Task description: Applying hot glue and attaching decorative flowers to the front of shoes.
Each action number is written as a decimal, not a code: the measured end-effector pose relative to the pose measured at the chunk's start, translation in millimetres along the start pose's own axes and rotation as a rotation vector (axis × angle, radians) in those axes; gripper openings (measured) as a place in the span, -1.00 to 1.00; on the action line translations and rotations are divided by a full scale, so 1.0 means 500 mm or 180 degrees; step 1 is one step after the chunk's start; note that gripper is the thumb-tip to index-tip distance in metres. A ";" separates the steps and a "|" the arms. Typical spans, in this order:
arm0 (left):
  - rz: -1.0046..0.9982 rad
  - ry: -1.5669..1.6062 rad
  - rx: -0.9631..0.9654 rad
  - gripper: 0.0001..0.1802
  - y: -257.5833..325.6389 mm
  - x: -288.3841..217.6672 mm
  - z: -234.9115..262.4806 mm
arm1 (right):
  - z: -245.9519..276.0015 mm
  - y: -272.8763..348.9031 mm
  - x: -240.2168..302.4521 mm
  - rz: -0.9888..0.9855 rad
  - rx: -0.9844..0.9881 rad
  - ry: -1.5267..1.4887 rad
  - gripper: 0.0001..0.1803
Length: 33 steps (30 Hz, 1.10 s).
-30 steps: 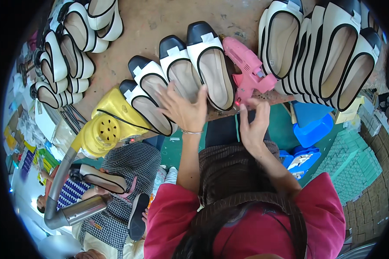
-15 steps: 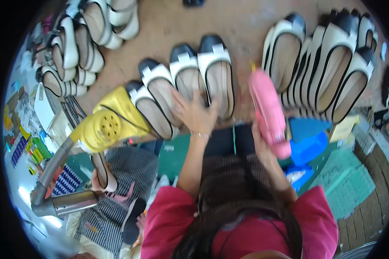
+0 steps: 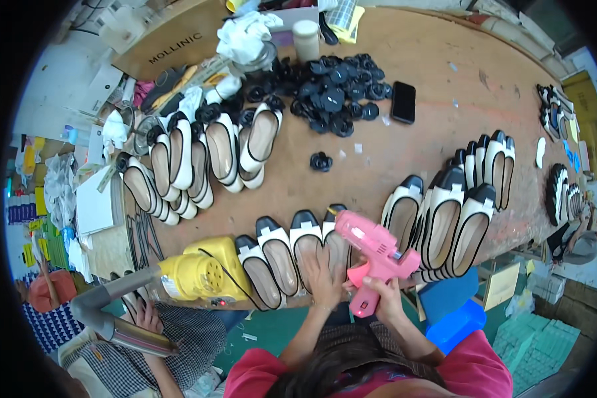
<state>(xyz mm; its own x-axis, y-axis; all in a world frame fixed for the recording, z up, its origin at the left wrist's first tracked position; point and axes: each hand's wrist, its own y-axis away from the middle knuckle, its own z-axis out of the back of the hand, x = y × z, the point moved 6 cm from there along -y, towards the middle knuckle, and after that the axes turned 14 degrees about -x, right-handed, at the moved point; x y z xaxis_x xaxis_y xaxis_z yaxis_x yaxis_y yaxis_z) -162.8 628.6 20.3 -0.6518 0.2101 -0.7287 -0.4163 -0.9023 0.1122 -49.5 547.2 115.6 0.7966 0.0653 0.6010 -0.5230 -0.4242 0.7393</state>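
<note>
My right hand (image 3: 386, 298) is closed round the handle of a pink hot glue gun (image 3: 368, 235). The gun's brass nozzle points up and left, over the black toe of the rightmost shoe in the near row. With its fingers stretched out, my left hand (image 3: 325, 282) lies over two flat shoes of that row, next to the gun's trigger. One is a white shoe (image 3: 304, 232) with black toe and trim; fingers partly hide its opening. Left of it stand more such shoes, among them a white shoe (image 3: 272, 242) with a white tab at the toe.
A yellow blower (image 3: 209, 273) with a metal pipe stands at left, beside a co-worker's hand (image 3: 150, 318) near a shoe. Paired shoes (image 3: 438, 212) fill the right; others (image 3: 179, 162) stand left. Black flowers (image 3: 338, 89) and a phone (image 3: 403, 103) lie farther back.
My view now takes in more of the table's far side. The glue gun has turned broadside and moved closer to my left hand, which is now over the row's right-hand shoes.
</note>
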 end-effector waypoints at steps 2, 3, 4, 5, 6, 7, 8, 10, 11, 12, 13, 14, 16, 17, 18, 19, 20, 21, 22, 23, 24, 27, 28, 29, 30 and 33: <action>0.0081 0.1432 0.0563 -0.29 0.003 -0.057 0.010 | -0.012 -0.014 0.020 0.0350 -0.0034 0.0443 -0.56; 0.1185 0.3243 0.0896 -0.33 0.014 -0.101 0.016 | -0.029 -0.016 0.034 0.0628 -0.0054 0.0874 -0.56; 0.2300 0.5060 0.1212 -0.36 0.020 -0.131 0.013 | -0.083 -0.006 0.083 0.0895 0.0194 0.1279 -0.57; 0.2262 0.5080 0.1166 -0.36 0.020 -0.117 0.013 | -0.101 -0.023 0.103 0.0908 0.0246 0.1295 -0.57; 0.1896 0.4635 0.0979 -0.38 0.020 -0.092 0.012 | -0.126 -0.031 0.114 0.0796 0.0850 0.1854 -0.57; 0.1733 0.4501 0.0667 -0.40 -0.011 -0.103 0.031 | -0.156 -0.042 0.129 0.0654 0.1445 0.2415 -0.57; 0.1585 0.4336 0.0349 -0.41 -0.039 -0.114 0.052 | -0.179 -0.058 0.161 0.0496 0.1927 0.3222 -0.60; 0.1672 0.4325 0.0338 -0.47 -0.100 -0.150 0.102 | -0.256 -0.087 0.268 0.1623 0.3369 0.4255 -0.53; 0.1878 0.4501 0.0666 -0.50 -0.131 -0.175 0.118 | -0.254 -0.139 0.317 0.1394 0.3516 0.4681 -0.61; 0.1940 0.4099 0.0390 -0.57 -0.159 -0.173 0.134 | -0.317 -0.178 0.395 0.1224 0.3505 0.4500 -0.71; 0.1931 0.4123 0.0368 -0.57 -0.174 -0.170 0.132 | -0.369 -0.250 0.466 0.2509 0.3181 0.4844 -0.82; 0.2014 0.3963 0.0247 -0.58 -0.175 -0.144 0.129 | -0.487 -0.302 0.524 0.2593 0.2180 0.3963 -0.86; 0.1931 0.3804 0.0271 -0.61 -0.226 -0.162 0.118 | -0.633 -0.453 0.647 0.3267 0.0815 0.3842 -0.76; 0.1977 0.3760 0.0173 -0.61 -0.236 -0.153 0.123 | -0.747 -0.495 0.652 0.3391 0.0890 0.4261 -0.69; 0.2149 0.3776 0.0195 -0.62 -0.235 -0.141 0.107 | -0.842 -0.546 0.645 0.3215 0.1035 0.3997 -0.65; 0.2306 0.3802 0.0254 -0.63 -0.239 -0.133 0.088 | -0.926 -0.592 0.637 0.3193 0.1362 0.3686 -0.69; 0.2261 0.3845 0.0242 -0.64 -0.248 -0.132 0.080 | -1.015 -0.639 0.625 0.4005 0.0755 0.4759 -0.68; 0.2267 0.3865 0.0304 -0.64 -0.259 -0.135 0.062 | -1.066 -0.730 0.639 0.4418 0.0308 0.4436 -0.68; 0.2172 0.3881 0.0431 -0.63 -0.265 -0.133 0.050 | -1.112 -0.779 0.625 0.4738 -0.0128 0.4292 -0.60; 0.2107 0.3870 0.0511 -0.62 -0.265 -0.123 0.045 | -1.145 -0.780 0.586 0.5119 -0.0553 0.3901 -0.56; 0.2328 0.4031 0.0606 -0.61 -0.258 -0.115 0.038 | -1.180 -0.795 0.560 0.4953 -0.0405 0.4229 -0.55; 0.2530 0.4123 0.0819 -0.60 -0.259 -0.113 0.033 | -1.254 -0.847 0.524 0.4741 -0.0294 0.5039 -0.19; 0.2545 0.3996 0.0791 -0.61 -0.252 -0.101 0.028 | -1.259 -0.822 0.524 0.4695 -0.0182 0.4625 -0.40; 0.2623 0.3984 0.0732 -0.61 -0.243 -0.095 0.028 | -1.273 -0.812 0.526 0.5244 -0.0221 0.3624 -0.53; 0.2619 0.4165 0.0767 -0.61 -0.254 -0.106 0.025 | -1.287 -0.879 0.559 0.4852 0.0098 0.4085 -0.61; 0.2540 0.4385 0.0948 -0.62 -0.270 -0.120 0.016 | -1.302 -0.995 0.618 0.3622 0.0061 0.4699 -0.75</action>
<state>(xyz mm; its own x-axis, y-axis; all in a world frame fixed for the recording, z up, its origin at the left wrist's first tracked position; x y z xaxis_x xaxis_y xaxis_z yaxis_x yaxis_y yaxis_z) -72.7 740.7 54.2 0.2137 -0.8789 -0.4264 -0.4769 -0.4748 0.7397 259.5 1366.4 131.0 -0.7686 0.4062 0.4942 -0.5369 -0.8296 -0.1532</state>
